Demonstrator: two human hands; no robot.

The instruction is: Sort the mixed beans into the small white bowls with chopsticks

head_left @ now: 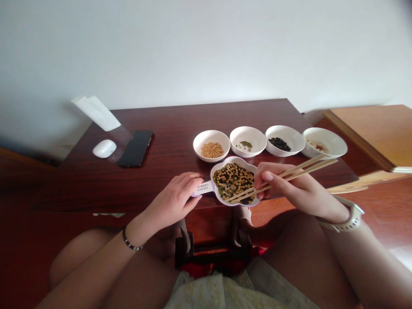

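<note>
Wooden chopsticks (291, 178) pinched in right hand (289, 189), reaching into mixed beans (233, 181); left hand (172, 201) curling, gripping lilac-rimmed dish's handle (203, 188).

Bright, even light is cast across the scene. A soft sheen is seen on the dark wooden table (167, 122), the chopsticks (299, 172) are slightly blurred, and the frame edges are curved by distortion.

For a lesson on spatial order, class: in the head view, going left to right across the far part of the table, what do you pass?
mouse → phone → yellow-bean bowl → green-bean bowl → black-bean bowl → bowl with reddish bits
</note>
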